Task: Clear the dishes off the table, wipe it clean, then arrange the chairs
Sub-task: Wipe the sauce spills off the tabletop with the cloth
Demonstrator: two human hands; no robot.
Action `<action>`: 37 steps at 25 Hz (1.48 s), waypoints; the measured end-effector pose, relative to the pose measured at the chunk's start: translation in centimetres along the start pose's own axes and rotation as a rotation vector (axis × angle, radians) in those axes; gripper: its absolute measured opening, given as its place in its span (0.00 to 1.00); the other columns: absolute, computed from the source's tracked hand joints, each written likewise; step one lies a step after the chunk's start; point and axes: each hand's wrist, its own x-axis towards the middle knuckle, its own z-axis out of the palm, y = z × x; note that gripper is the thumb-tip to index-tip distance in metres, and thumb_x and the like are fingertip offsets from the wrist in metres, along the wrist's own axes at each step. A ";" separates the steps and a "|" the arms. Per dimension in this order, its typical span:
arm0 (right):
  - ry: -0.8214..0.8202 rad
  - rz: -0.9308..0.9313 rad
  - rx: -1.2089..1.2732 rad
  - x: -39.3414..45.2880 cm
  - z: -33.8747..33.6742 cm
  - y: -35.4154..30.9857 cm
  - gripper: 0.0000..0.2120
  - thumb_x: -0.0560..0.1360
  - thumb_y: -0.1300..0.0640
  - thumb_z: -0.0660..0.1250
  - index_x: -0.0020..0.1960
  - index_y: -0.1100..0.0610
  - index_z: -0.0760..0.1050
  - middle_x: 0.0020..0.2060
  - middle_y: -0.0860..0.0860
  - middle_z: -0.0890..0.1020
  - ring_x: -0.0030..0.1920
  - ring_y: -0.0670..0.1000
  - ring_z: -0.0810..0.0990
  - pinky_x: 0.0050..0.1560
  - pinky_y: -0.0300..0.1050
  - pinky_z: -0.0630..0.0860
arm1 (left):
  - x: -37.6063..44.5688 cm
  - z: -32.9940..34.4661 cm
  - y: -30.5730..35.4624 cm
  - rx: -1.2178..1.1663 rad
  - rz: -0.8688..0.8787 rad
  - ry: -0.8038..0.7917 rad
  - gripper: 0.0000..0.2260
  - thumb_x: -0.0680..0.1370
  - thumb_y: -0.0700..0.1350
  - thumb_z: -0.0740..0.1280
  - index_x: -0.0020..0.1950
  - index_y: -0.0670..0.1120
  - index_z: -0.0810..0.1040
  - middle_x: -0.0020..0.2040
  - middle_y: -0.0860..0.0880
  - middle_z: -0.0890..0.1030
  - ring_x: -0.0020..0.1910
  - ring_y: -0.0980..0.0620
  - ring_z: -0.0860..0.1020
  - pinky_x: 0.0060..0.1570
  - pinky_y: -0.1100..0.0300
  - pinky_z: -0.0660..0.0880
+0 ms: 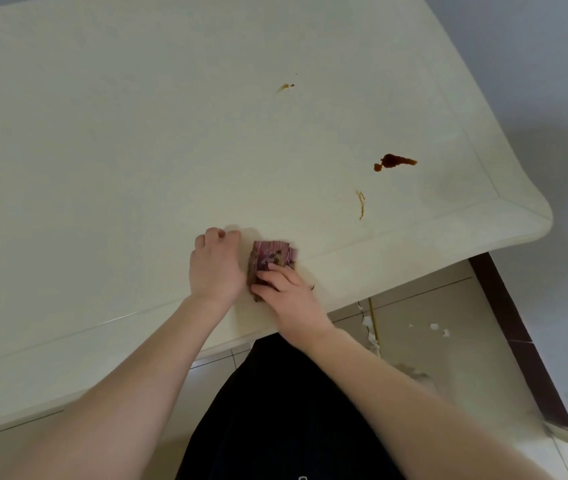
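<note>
Right hand presses blurred cloth flat-fingered; left hand grip curled, contents hidden.

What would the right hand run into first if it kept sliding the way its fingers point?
The right hand presses the purple cloth, fingers aimed up-left along the table. The left hand sits almost against that side, so it likely comes first, though the gap is unclear.

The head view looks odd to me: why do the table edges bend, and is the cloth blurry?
In the head view, the wide-angle lens bows the table edges. The purple cloth is smeared, probably motion blur, under the right hand; the left hand looks sharper. Light is soft and even, with faint shadows beside the hands and no strong glare; the dark stain stays crisp.
</note>
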 end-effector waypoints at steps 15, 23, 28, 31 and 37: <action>-0.085 -0.046 0.130 -1.0 -1.7 3.5 0.16 0.73 0.65 0.59 0.55 0.61 0.81 0.59 0.60 0.79 0.63 0.63 0.74 0.69 0.46 0.62 | 0.1 -0.1 0.1 0.009 -0.011 -0.006 0.23 0.69 0.36 0.65 0.65 0.47 0.71 0.60 0.43 0.70 0.58 0.40 0.68 0.52 0.50 0.70; 0.142 0.539 0.313 -1.2 -10.2 9.6 0.17 0.77 0.66 0.61 0.63 0.54 0.76 0.58 0.51 0.79 0.58 0.51 0.76 0.61 0.48 0.73 | 0.8 -0.4 1.1 -0.139 -0.069 -0.008 0.21 0.73 0.39 0.65 0.66 0.45 0.72 0.61 0.41 0.71 0.60 0.40 0.68 0.59 0.51 0.69; 0.277 0.665 0.776 1.7 -11.1 9.6 0.11 0.78 0.62 0.62 0.58 0.54 0.74 0.47 0.50 0.80 0.50 0.49 0.79 0.52 0.43 0.77 | 1.5 -0.8 5.0 -0.461 -0.165 0.163 0.14 0.76 0.40 0.65 0.61 0.44 0.76 0.56 0.42 0.76 0.56 0.43 0.74 0.55 0.57 0.68; 0.149 0.647 0.267 2.3 -11.1 12.3 0.09 0.75 0.59 0.66 0.55 0.53 0.73 0.48 0.49 0.78 0.51 0.51 0.77 0.51 0.45 0.75 | 2.0 -0.7 8.6 -0.538 -0.204 0.165 0.13 0.77 0.42 0.64 0.61 0.44 0.76 0.55 0.43 0.76 0.52 0.46 0.76 0.52 0.59 0.69; 0.092 0.412 0.186 2.5 -13.1 16.4 0.10 0.75 0.61 0.64 0.55 0.55 0.75 0.51 0.52 0.75 0.54 0.53 0.73 0.55 0.48 0.73 | 3.5 2.1 17.9 -0.297 -0.171 0.071 0.17 0.74 0.52 0.67 0.61 0.47 0.76 0.53 0.44 0.75 0.54 0.44 0.72 0.55 0.55 0.71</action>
